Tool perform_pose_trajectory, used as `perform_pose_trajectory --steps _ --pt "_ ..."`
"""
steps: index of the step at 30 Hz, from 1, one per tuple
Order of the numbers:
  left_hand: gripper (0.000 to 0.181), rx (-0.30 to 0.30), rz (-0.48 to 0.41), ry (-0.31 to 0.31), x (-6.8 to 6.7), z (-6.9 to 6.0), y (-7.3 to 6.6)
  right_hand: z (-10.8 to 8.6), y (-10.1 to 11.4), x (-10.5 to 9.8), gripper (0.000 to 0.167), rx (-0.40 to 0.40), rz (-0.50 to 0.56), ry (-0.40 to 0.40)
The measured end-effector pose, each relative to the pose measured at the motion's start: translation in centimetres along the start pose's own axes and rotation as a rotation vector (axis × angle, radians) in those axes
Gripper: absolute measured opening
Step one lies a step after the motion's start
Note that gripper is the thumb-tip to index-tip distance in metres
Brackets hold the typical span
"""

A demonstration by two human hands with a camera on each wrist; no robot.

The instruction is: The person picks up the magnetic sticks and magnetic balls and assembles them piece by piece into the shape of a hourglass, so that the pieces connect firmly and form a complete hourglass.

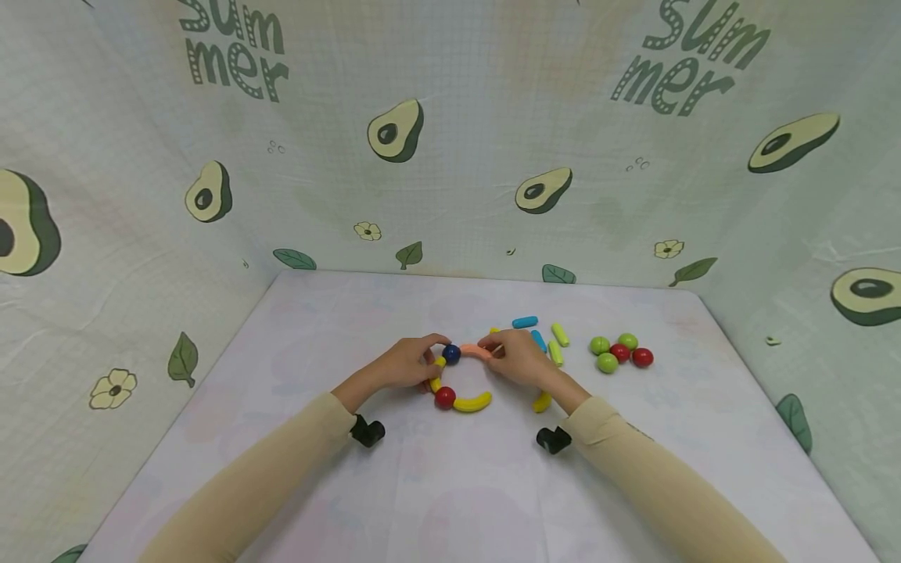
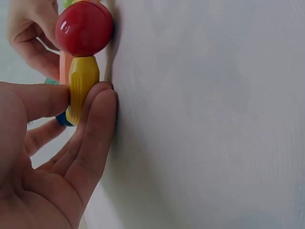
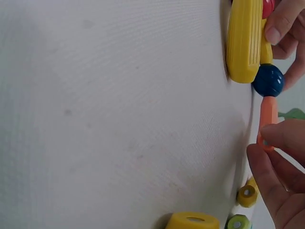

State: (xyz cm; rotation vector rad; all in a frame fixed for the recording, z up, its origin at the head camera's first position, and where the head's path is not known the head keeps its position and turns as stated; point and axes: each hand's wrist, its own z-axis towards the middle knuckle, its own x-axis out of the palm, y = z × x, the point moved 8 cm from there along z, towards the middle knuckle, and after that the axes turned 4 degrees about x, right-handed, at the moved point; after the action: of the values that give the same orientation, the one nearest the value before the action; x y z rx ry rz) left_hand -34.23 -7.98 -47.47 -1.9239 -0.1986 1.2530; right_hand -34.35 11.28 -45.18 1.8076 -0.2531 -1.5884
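Observation:
My left hand (image 1: 407, 363) pinches a curved yellow magnetic stick (image 2: 84, 78) between thumb and fingers. A red ball (image 1: 445, 398) joins its near end, and a dark blue ball (image 1: 452, 354) its far end. From the red ball a second curved yellow stick (image 1: 473, 403) runs to the right, its other end free. An orange curved stick (image 3: 269, 109) meets the blue ball. Its right end is pinched by the thumb and fingers of my right hand (image 1: 519, 358). Together the pieces form an arc on the table, open on the right.
Blue sticks (image 1: 525, 321) and light green sticks (image 1: 559, 335) lie behind and right of my right hand. Farther right, green balls (image 1: 608, 363) and red balls (image 1: 642, 357) sit clustered. One yellow stick (image 1: 542, 402) lies by the right wrist. Patterned cloth walls (image 1: 450, 219) enclose the table.

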Motion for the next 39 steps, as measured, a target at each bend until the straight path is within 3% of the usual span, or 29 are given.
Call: perform_pose_trajectory --steps 8,13,19,30,39 --pt "0.055 -0.01 -0.013 0.021 0.2 -0.1 -0.2 0.0 -0.2 0.3 0.029 0.0 0.018 0.005" --pt "0.055 0.015 0.091 -0.012 -0.1 0.1 -0.5 0.0 -0.1 0.3 0.028 -0.02 0.035 0.008" --pt "0.049 0.093 0.186 -0.093 -0.8 0.5 -1.2 -0.1 0.2 0.4 0.028 -0.035 0.045 0.009" --pt "0.037 0.185 0.146 -0.113 -0.3 2.0 -1.9 0.1 0.6 0.7 0.026 -0.068 0.065 0.001" --pt "0.02 0.142 0.141 -0.193 0.1 2.8 -1.6 0.2 0.6 1.0 0.026 -0.067 0.078 -0.008"
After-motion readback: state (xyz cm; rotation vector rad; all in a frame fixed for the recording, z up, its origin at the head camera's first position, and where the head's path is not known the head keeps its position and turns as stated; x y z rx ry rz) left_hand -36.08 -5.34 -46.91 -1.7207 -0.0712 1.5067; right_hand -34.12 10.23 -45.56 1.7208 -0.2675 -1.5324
